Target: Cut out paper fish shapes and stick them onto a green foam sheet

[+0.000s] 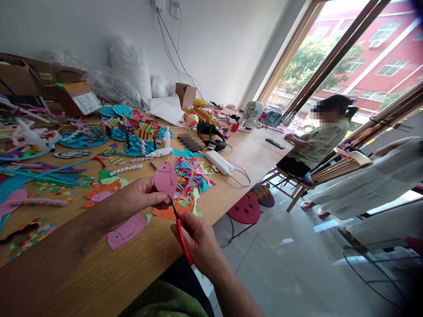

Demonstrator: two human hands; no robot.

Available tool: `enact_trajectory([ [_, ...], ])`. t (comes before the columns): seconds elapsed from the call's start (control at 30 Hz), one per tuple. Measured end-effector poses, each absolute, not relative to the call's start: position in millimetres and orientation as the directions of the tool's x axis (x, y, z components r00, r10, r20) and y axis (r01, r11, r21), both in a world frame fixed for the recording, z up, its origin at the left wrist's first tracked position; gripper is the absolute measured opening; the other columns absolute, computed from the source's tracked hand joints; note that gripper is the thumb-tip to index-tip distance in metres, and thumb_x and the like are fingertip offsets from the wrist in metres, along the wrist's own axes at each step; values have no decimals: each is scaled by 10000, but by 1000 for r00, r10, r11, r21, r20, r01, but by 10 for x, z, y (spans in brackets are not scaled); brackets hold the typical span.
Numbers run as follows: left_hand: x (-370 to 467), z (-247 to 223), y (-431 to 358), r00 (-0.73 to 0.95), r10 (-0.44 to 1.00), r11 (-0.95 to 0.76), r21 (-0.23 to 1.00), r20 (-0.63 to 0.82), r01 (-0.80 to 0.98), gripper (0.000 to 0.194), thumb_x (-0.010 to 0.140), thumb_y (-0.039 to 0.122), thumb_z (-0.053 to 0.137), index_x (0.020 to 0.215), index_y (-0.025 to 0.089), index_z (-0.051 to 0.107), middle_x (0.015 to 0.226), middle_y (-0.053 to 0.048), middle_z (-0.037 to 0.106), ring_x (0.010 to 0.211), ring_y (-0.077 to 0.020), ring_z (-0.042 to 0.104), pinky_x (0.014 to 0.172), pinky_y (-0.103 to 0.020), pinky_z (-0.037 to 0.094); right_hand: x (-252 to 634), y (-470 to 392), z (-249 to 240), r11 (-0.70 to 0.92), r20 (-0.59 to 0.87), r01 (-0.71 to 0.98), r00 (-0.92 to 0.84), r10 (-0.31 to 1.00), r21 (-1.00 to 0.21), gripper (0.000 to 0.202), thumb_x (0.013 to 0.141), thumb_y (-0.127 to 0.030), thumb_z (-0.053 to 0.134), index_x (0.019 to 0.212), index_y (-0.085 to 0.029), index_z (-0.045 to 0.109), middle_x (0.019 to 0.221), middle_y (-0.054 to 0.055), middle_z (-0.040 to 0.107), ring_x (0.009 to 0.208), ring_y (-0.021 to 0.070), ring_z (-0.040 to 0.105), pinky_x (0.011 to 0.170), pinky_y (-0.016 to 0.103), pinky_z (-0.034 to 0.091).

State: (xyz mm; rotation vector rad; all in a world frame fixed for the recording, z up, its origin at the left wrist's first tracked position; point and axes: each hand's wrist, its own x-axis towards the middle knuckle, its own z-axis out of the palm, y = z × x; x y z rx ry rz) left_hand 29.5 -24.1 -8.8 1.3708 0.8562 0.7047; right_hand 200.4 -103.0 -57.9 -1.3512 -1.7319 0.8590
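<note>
My left hand [150, 193] pinches a pink paper fish [165, 178] that has drawn black lines and an eye. Red-handled scissors [180, 233] are gripped in my right hand [198, 242], their dark blades at the lower edge of the pink fish. Below my left wrist, another pink paper piece [127, 230] with a drawn fish lies on the wooden table [132, 273]. Orange paper fish [102, 193] rest left of my hand. Colourful paper scraps [190, 174] are piled just beyond the scissors.
A white power strip [218, 163] lies right of the scraps. Blue decorated craft pieces [140, 143], glue bottles [166, 138] and a cardboard box [74, 97] stand farther back. A red stool [244, 208] is beside the table. One person [325, 136] sits at the far end; another stands at right.
</note>
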Motion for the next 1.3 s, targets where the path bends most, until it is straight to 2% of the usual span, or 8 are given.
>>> enact_trajectory([
  [0.13,282,-54,-204,513,857,3,997,-43,78,101,629,287,687,595,195,662,592,25,618,578,-119,531,562,-209,429,2008,-1024,-570,227,170,459,-163,972,-859,351,850,-306,547,600,-197,325,524,-76,289,509,77,239,455,204,198],
  [0.27,284,-26,-212,501,863,32,997,-66,76,136,633,296,682,563,194,625,541,40,567,523,-103,482,508,-196,400,1998,-1018,-556,181,119,404,-175,977,-897,349,857,-318,537,599,-198,335,512,-77,294,486,69,256,445,201,205],
  [0.5,281,-12,-256,524,845,104,994,-103,28,150,656,302,702,591,184,636,535,40,570,509,-90,469,490,-183,394,1925,-1013,-613,24,6,92,-199,980,-995,281,851,-336,526,628,-198,423,464,-72,395,409,68,358,400,182,267],
  [0.73,297,-62,-274,505,850,194,980,-151,-33,136,640,278,738,636,177,648,553,49,597,498,-78,496,497,-182,408,1850,-988,-587,-76,-59,-75,-214,975,-994,449,792,-603,551,650,-184,470,419,-62,443,363,66,369,376,180,272],
  [0.9,335,-43,-313,447,877,205,979,-175,-20,164,619,282,737,669,163,637,554,47,602,490,-82,501,503,-202,408,1831,-981,-574,-76,-47,-128,-217,975,-989,518,745,-684,554,630,-187,456,411,-65,435,363,62,360,374,180,256],
  [1.1,367,-15,-329,437,880,195,981,-185,22,206,601,321,719,622,159,594,502,49,562,469,-86,467,488,-216,370,1790,-971,-539,-109,-76,-176,-187,979,-978,505,699,-662,602,599,-194,441,407,-70,424,361,60,347,372,191,243],
  [1.3,386,-39,-345,433,876,218,975,-214,40,237,613,356,706,609,161,572,480,52,547,460,-76,433,476,-208,328,1779,-971,-514,-106,-76,-171,-177,981,-980,481,717,-631,599,593,-195,439,429,-61,431,385,67,368,390,199,263],
])
